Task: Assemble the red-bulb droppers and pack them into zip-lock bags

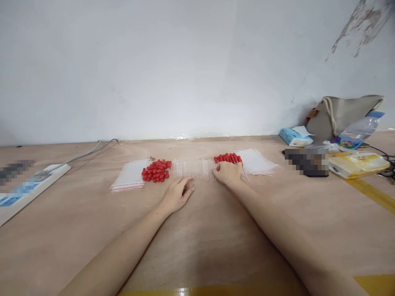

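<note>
Thin clear plastic sticks (207, 169) lie side by side in a row across the middle of the table. My right hand (228, 173) is over the row's right end, its fingers curled down; whatever is between the fingertips is hidden. Just beyond that hand are several red bulb-shaped pieces (227, 157), with thin clear stems showing beside the hand. My left hand (179, 194) rests on the table before the row's left part, thumb and fingers apart, holding nothing. A loose pile of red bulb-shaped pieces (156, 170) lies to its upper left.
Flat stacks of whitish zip bags lie left (129, 172) and right (256, 161). A power strip (37, 187) with a grey cable is far left. At right are a blue tissue pack (294, 137), a grey bag (342, 117), a plastic bottle (364, 128) and a yellow-white packet (359, 164).
</note>
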`<state>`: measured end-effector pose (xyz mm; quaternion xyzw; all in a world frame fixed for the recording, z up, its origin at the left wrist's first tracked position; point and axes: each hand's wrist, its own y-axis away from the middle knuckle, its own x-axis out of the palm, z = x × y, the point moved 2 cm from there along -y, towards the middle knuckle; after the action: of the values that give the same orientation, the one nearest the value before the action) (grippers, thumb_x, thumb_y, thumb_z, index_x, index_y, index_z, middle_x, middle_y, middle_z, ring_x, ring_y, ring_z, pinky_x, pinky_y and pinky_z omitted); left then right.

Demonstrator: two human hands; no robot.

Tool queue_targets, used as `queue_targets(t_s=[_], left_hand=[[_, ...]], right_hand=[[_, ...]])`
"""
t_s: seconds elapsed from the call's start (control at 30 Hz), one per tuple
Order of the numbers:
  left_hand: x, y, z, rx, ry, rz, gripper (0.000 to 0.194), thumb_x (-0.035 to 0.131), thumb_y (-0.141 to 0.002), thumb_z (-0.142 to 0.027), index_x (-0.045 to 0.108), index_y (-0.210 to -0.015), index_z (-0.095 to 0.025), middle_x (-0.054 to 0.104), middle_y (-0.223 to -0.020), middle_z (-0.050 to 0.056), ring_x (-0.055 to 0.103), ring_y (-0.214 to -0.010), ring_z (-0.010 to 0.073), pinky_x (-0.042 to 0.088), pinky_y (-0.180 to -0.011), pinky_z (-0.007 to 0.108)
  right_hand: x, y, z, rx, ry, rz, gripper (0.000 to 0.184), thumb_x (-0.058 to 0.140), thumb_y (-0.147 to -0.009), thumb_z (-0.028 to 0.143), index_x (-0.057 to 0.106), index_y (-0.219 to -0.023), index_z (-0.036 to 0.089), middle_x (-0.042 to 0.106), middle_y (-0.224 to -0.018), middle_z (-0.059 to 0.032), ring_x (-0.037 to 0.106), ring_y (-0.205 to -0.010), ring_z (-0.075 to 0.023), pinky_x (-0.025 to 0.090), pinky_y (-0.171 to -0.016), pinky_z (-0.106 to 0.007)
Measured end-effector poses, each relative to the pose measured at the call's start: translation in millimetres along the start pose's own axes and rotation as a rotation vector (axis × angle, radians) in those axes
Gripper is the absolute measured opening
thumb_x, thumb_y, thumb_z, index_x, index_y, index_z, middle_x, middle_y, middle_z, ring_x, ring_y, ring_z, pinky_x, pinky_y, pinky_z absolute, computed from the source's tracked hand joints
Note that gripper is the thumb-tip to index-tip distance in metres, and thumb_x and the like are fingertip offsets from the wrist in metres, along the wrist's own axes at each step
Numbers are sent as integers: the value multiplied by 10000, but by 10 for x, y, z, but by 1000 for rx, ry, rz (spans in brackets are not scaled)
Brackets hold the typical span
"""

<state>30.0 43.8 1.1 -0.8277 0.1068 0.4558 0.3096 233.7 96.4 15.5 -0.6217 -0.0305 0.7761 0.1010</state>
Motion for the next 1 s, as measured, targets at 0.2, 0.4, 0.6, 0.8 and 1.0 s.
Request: queue_targets(t_s=[0.2, 0.4, 0.6, 0.8, 1.0], left_hand=[[-7, 1, -1, 3, 7, 7, 207, 470, -827, -270, 553, -998, -186, 529, -787, 34, 523, -712, 156, 428, -687, 290], [-18, 4, -31, 6, -64, -34, 183, 485, -821, -292, 590, -937, -196, 542, -799, 41, 519, -760, 178, 405, -714, 316], [-334, -72, 162, -190, -314, -325, 154, 517, -799, -328, 592, -759, -200, 548, -815, 46, 478, -835, 229, 328, -778, 394], [-635, -193, 458, -298, -429, -389, 141, 570, -758, -323, 572, -740, -184, 522, -858, 74, 422, -909, 270, 293, -800, 444], [-499, -368, 601, -230, -533, -323, 159, 626, -681, -307, 536, -623, -189, 520, -890, 112, 420, -920, 311, 258, -838, 519]], right_hand=[[-5, -80, 23, 41, 63, 3, 209, 454, -707, 282, 612, -675, 150, 630, -695, -109, 568, -705, -237, 222, -714, -395], [19, -127, 31, 68, -1, -24, 206, 459, -713, 280, 610, -655, 152, 625, -664, -96, 568, -687, -230, 248, -699, -386], [-51, 42, -74, -37, -212, -186, 247, 426, -759, 342, 599, -654, 200, 616, -648, -27, 538, -701, -187, 246, -729, -348], [-84, 507, -256, -345, -193, -388, 236, 456, -778, 348, 565, -660, 175, 557, -580, 9, 501, -636, -131, 223, -742, -306], [-40, 666, -288, -455, -201, -419, 250, 458, -793, 343, 571, -648, 173, 531, -550, 17, 488, -598, -115, 220, -736, -299]])
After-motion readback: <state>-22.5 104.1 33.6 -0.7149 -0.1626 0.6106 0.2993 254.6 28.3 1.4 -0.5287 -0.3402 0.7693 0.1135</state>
